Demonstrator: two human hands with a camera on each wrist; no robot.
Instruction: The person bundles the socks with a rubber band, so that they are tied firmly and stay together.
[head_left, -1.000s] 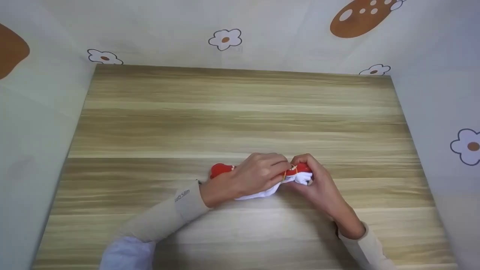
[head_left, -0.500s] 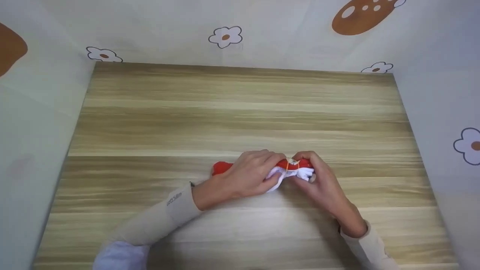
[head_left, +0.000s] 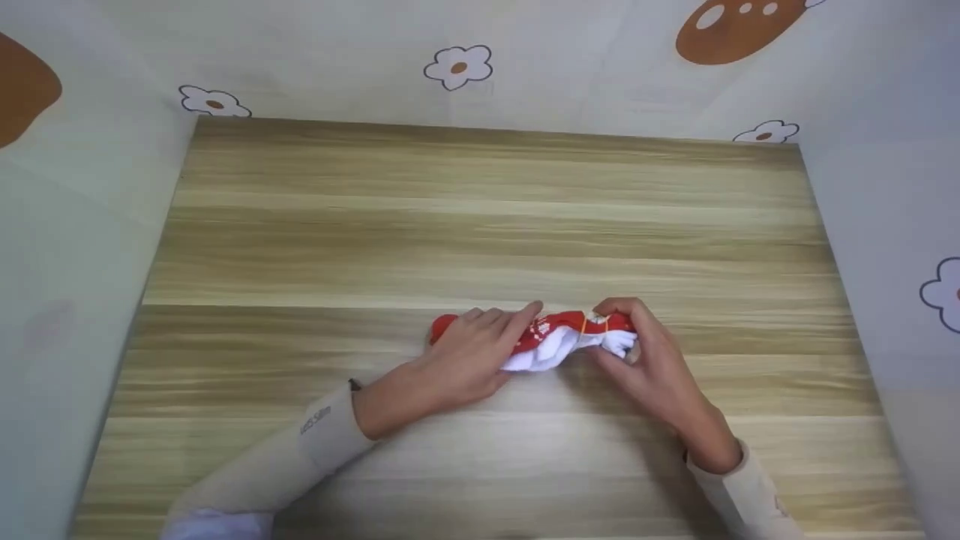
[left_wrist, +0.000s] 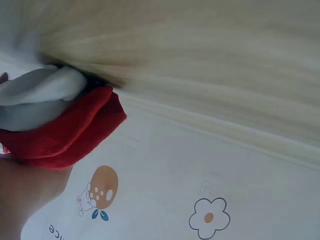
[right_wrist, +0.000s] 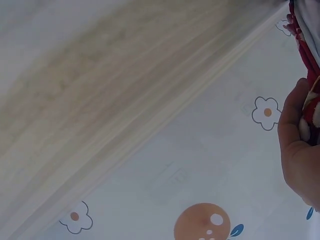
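A long, soft bundle of red-and-white patterned cloth (head_left: pixel 551 341), which looks like socks, lies lengthwise between my hands in the head view. Yellow-orange elastic bands (head_left: pixel 583 326) circle its right part. My left hand (head_left: pixel 461 356) grips the bundle's left half from above, with a rounded red end showing past the knuckles. At the other end, my right hand (head_left: pixel 656 367) pinches the bundle beside the bands, thumb below and fingers above. In the left wrist view, the red and pale-grey cloth end (left_wrist: pixel 70 132) sticks out past the hand.
The bundle is close over a wood-grain tabletop (head_left: pixel 480 225). White panels with flower prints (head_left: pixel 457 67) and brown shapes stand along the back and both sides. Beige sleeves (head_left: pixel 300 442) cover both forearms.
My left hand has slid left along the bundle, away from the bands, uncovering more patterned red and white cloth. My right hand keeps its hold and has shifted slightly right.
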